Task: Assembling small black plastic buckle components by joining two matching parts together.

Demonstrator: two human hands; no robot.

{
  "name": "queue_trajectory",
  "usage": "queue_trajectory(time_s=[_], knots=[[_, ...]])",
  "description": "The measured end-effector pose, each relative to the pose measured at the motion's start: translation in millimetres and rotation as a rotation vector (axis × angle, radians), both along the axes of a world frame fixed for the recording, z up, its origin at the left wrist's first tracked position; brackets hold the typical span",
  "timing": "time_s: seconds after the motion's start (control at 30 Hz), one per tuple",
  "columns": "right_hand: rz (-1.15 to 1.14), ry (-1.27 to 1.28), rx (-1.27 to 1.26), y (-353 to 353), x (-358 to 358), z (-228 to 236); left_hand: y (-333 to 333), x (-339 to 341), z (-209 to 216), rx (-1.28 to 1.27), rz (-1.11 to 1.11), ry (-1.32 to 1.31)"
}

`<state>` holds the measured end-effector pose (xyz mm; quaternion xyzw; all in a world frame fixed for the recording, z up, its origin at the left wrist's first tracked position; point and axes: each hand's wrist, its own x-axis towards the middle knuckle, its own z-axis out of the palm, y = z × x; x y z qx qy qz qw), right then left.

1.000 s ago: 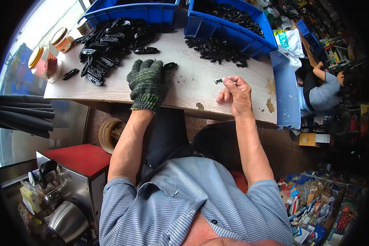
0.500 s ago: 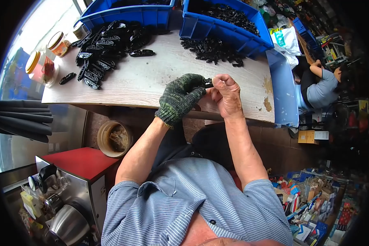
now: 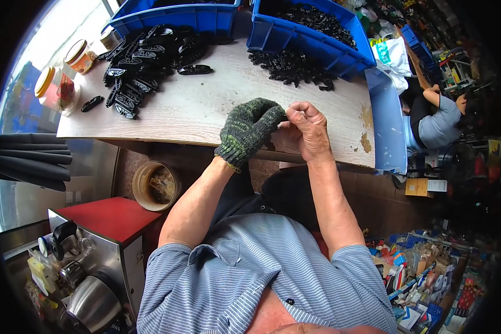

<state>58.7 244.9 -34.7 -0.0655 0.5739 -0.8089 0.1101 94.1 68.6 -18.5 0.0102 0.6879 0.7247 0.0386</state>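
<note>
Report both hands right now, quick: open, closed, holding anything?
Left gloved hand: closed, fingers curled; anything held is hidden.
Right bare hand: closed, thumb and fingers pinched beside the glove; cannot tell what it holds.

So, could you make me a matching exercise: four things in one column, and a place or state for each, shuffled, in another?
1. Person's left hand
2. Person's right hand
3. Heap of long, glossy black pieces
4. Round beige bucket

A. On the brown floor
B. Bare, curled inward
C. On the pale wood-grain tabletop, near clear lidded jars
D. Inside a dark green knitted glove

Pairs: 1-D, 2-B, 3-C, 4-A
</note>
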Motion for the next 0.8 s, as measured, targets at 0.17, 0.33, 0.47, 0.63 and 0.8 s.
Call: queue_trajectory(time_s=[0.17, 0.33, 0.47, 0.63, 0.8], knots=[[0.005, -0.027, 0.078, -4, 2, 13, 1, 0, -4, 0.082, 0.106, -0.03], [0.106, -0.121, 0.216, -3, -2, 25, 2, 3, -1, 0.234, 0.18, -0.08], [0.089, -0.091, 0.29, -10, 5, 23, 2, 5, 2, 0.254, 0.177, -0.09], [0.039, -0.013, 0.289, -11, 7, 17, -1, 5, -3, 0.231, 0.134, -0.049], [0.025, 0.09, 0.17, 9, 3, 4, -3, 2, -10, 0.033, 0.115, 0.207]])
